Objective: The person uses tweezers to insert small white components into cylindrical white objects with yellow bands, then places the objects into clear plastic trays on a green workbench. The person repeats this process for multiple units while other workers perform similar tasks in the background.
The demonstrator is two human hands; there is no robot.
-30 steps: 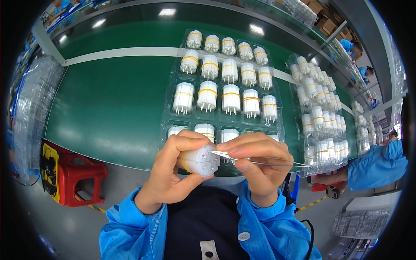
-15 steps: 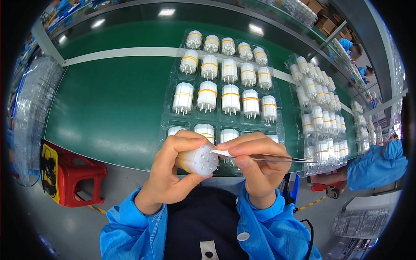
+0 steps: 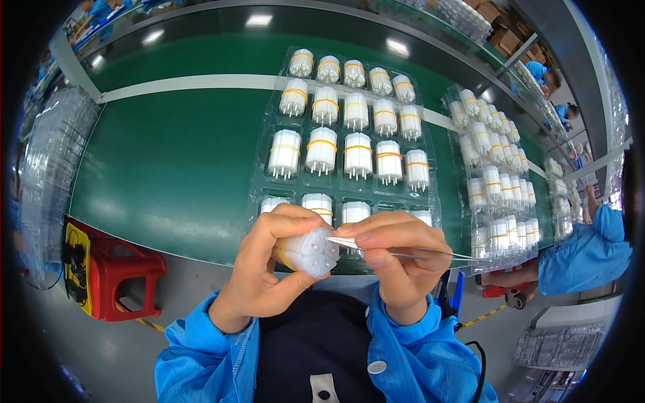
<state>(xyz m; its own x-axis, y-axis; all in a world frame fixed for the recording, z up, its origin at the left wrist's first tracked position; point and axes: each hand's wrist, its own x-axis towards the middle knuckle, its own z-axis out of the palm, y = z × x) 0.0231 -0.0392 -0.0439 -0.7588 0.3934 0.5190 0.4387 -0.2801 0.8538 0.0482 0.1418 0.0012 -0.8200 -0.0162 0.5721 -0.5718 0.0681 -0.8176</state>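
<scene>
My left hand point(image 3: 259, 262) is closed around a white plastic cylinder point(image 3: 318, 252) with a yellow rubber band about its body. Its ribbed end, dotted with small holes or pins, faces toward me and to the right. Between the thumb and fingers of my right hand point(image 3: 406, 252) are metal tweezers point(image 3: 430, 253), their thin end pointing right. A small white pointed piece point(image 3: 344, 241) juts left from the same fingertips and reaches the cylinder's end face. Whether it touches the face I cannot make out.
Beyond my hands a clear plastic tray point(image 3: 259, 171) holds rows of banded white cylinders with pins on the green tabletop point(image 3: 161, 161). More filled trays point(image 3: 500, 178) stand at the right. A red stool point(image 3: 124, 275) is at left; a blue-clothed person point(image 3: 581, 258) sits at right.
The cylinder in my left hand has turned slightly, so its end face shows a little differently. My right hand has shifted slightly, and the tweezers' thin end is slightly lower.
</scene>
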